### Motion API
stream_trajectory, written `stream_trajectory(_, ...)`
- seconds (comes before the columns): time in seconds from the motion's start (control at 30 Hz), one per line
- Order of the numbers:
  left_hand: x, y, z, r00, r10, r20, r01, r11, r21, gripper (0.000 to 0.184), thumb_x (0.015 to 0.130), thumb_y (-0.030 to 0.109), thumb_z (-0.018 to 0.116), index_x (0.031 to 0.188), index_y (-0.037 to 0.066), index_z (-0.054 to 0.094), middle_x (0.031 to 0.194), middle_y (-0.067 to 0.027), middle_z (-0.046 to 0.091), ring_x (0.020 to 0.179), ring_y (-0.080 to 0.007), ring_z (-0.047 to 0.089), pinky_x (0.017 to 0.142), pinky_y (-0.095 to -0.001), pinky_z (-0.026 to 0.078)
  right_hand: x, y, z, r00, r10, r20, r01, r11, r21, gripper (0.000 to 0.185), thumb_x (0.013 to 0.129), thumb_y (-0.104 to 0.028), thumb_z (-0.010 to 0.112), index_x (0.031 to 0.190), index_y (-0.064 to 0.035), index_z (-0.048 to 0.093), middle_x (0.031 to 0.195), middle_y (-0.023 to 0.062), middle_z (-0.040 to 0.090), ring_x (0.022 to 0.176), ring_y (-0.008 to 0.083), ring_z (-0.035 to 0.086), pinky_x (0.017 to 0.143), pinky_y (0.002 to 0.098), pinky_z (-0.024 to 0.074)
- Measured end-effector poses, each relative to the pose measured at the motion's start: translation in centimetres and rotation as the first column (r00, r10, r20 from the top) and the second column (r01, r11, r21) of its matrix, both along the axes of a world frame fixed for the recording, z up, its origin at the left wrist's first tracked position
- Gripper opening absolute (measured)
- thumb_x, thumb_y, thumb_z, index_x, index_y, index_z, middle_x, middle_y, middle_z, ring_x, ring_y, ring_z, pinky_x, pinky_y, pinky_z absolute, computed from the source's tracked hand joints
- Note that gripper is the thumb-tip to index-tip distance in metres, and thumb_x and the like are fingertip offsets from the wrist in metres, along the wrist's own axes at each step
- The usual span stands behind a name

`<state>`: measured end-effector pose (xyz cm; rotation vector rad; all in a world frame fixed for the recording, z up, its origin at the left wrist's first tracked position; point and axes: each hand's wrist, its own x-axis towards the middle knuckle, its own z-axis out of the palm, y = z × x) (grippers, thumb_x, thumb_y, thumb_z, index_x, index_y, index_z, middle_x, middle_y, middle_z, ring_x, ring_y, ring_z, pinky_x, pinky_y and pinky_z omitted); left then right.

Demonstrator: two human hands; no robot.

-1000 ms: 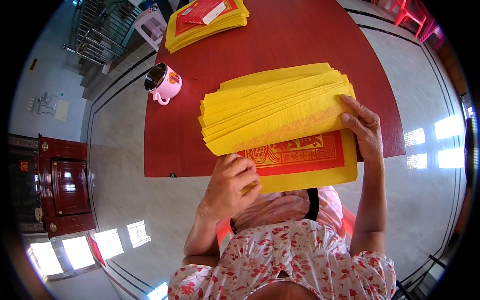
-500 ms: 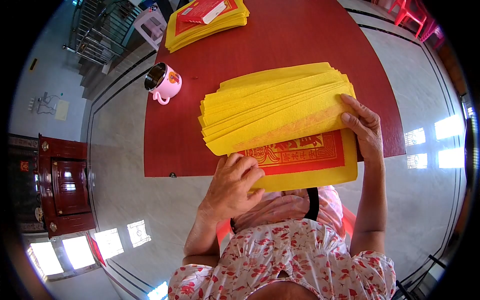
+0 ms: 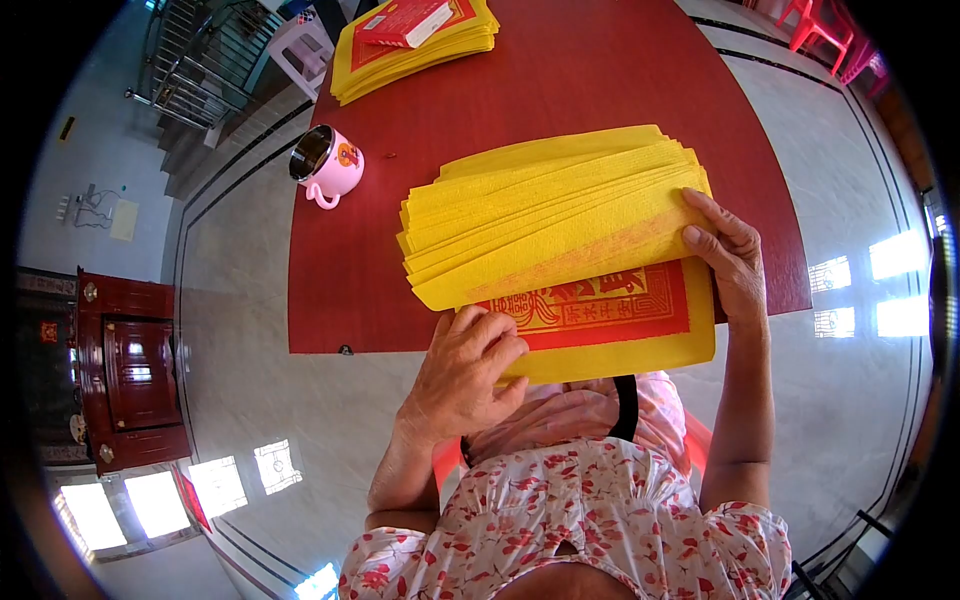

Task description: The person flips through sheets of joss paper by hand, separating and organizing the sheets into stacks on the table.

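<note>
A fanned stack of yellow joss paper [image 3: 560, 215] lies at the near side of the red table, its upper sheets folded back with plain sides up. Below the fold shows a sheet with a red and gold printed panel [image 3: 610, 318], overhanging the table's near edge. My right hand [image 3: 732, 255] grips the right end of the folded sheets, thumb and index finger on top and other fingers hidden beneath. With fingers curled, my left hand [image 3: 470, 365] holds the left end of the printed sheet, close under the fold.
A pink cup [image 3: 330, 165] with a metal inside stands on the red table [image 3: 350, 270] at the left. Farther back lies another stack of yellow paper [image 3: 400, 72] topped by a red and white box [image 3: 408, 22]. Red plastic chairs [image 3: 822, 38] stand at the upper right.
</note>
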<state>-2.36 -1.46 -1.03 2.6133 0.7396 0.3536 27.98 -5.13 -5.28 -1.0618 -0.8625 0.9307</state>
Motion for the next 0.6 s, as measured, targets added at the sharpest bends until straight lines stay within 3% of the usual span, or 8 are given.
stream_trajectory(0.6, 0.17, -0.12, -0.06, 0.999, -0.009, -0.053, 0.012, 0.999, 0.047, 0.034, 0.063, 0.016, 0.072, 0.090, 0.004, 0.057, 0.099, -0.0091, 0.048, 0.095, -0.0266, 0.046, 0.088, -0.0410, 0.037, 0.03, -0.01, -0.10, 1.000, 0.003, 0.003, -0.003, 1.000, 0.010, 0.029, 0.080, -0.012, 0.068, 0.109, -0.0090, 0.066, 0.103, 0.0084, 0.066, 0.089, 0.0131, 0.063, 0.077, 0.0269, 0.0530)
